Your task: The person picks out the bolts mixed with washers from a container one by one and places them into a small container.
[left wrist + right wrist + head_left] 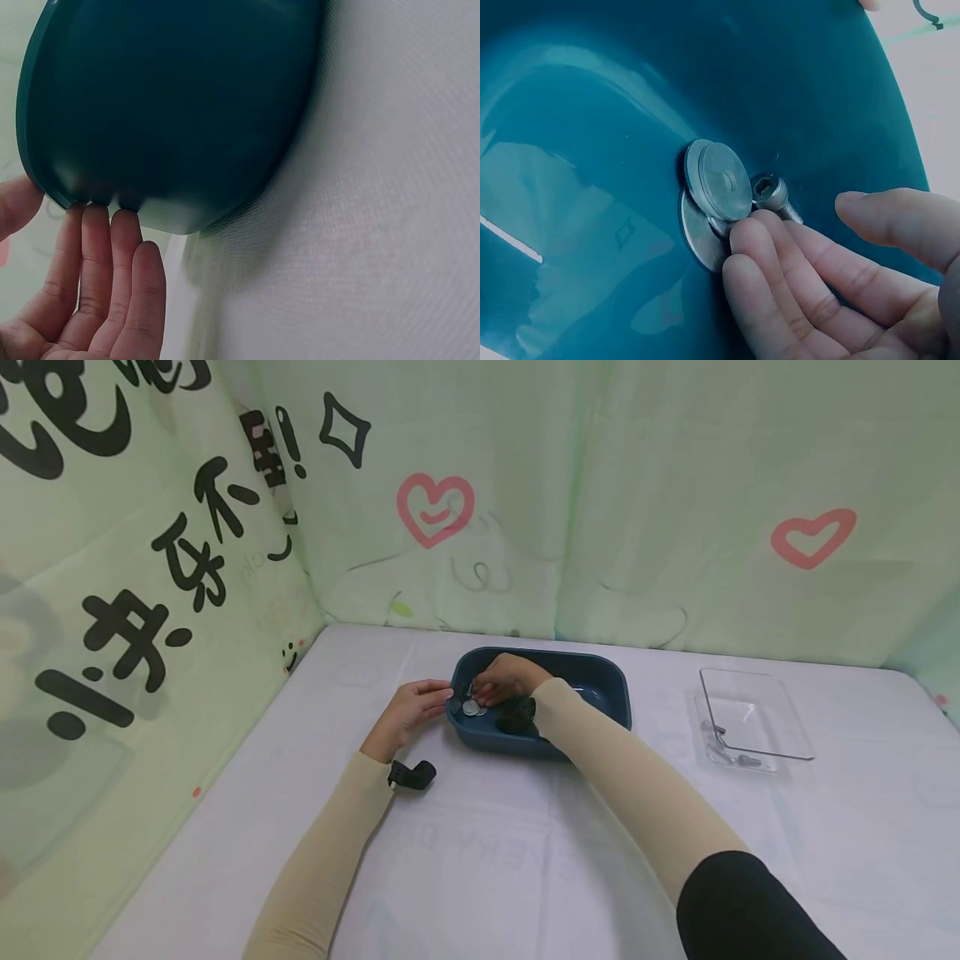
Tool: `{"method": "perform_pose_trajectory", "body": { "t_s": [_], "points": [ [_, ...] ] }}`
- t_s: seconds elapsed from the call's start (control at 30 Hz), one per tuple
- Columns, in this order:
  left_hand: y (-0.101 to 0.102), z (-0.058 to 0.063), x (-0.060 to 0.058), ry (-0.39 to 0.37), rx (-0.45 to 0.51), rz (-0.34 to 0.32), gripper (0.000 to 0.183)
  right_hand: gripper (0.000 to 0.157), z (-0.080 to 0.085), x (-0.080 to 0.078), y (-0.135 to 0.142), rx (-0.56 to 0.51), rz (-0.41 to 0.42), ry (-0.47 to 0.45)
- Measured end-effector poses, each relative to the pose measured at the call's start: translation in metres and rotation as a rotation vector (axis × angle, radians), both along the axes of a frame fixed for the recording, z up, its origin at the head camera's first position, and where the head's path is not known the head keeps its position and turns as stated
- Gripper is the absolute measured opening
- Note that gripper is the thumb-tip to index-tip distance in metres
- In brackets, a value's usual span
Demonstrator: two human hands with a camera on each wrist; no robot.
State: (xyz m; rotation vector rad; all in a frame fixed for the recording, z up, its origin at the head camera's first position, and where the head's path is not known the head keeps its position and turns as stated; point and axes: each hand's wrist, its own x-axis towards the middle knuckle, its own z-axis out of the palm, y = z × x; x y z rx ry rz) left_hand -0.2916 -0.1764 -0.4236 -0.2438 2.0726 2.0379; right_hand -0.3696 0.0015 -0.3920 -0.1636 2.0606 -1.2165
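A dark blue plastic basin (483, 740) stands on the white-covered table. Outside its left end is my left hand (408, 714); its straight fingers (96, 255) touch the basin wall, with the thumb apart by the rim. Reaching into the basin, my right hand (510, 677) is beside several flat metal washers (724, 184) that overlap on the bottom. A socket-head bolt (769, 189) lies against them, close to the fingertips (754, 232). The right thumb (877, 214) stands away from the other fingers, with a gap between.
To the right of the basin sits a clear plastic box (738, 714) with small grey parts (747, 761) in it. A clear lid (772, 754) lies askew over it. Green printed curtains (637, 485) hang behind the table and along its left side.
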Motion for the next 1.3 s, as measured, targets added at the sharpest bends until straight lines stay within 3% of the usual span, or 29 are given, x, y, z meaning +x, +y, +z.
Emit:
{"method": "perform_pose_trajectory", "body": {
  "t_s": [0.67, 0.87, 1.3],
  "points": [
    [-0.0003, -0.0010, 0.0024, 0.007, -0.003, -0.002, 0.038, 0.029, -0.0044, -0.0015, -0.0004, -0.109, -0.074, -0.118],
    [-0.0003, -0.0005, 0.0017, -0.012, -0.009, 0.008, 0.038, 0.030, -0.0078, -0.0009, -0.0011, -0.119, -0.036, -0.071],
    [0.0003, 0.0005, -0.0001, -0.024, -0.028, 0.010, 0.038, 0.026, -0.0079, -0.0005, -0.0072, -0.012, -0.001, 0.024]
  ]
}}
